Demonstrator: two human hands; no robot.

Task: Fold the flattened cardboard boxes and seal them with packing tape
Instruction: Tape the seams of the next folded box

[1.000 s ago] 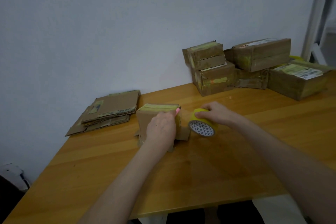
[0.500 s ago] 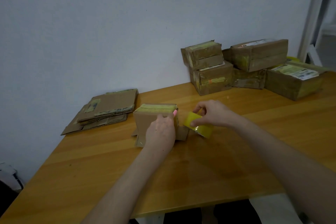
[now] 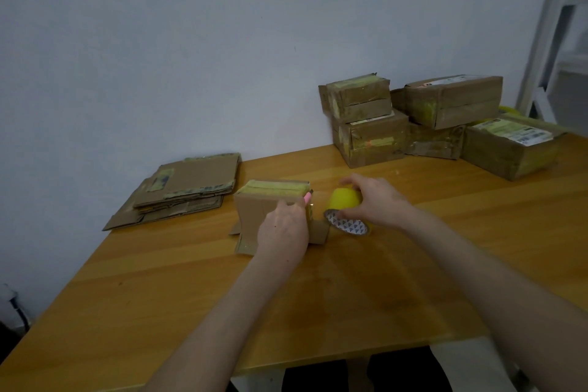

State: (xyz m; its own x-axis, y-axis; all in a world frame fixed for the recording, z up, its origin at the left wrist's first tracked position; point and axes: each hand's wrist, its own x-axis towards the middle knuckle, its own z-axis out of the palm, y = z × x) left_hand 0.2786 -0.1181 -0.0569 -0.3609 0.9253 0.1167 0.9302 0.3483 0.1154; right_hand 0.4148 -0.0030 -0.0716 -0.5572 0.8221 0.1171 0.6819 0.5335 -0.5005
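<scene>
A small folded cardboard box point(image 3: 257, 205) stands on the wooden table point(image 3: 318, 296), its top covered in yellowish tape and its bottom flaps splayed out. My left hand point(image 3: 283, 229) presses against the box's right front side, fingers wrapped at its corner. Right beside the box, my right hand point(image 3: 377, 199) grips a yellow packing tape roll point(image 3: 345, 200); the roll's patterned core faces me. A short strip of tape seems to run from the roll to the box's right edge.
A stack of flattened cardboard boxes point(image 3: 187, 188) lies at the table's back left. Several taped boxes point(image 3: 369, 124) are piled against the wall at the back right. A white frame point(image 3: 547, 41) stands at the far right.
My right hand turned the tape roll over beside the box, so its patterned core faces me again. My left hand stayed pressed on the box.
</scene>
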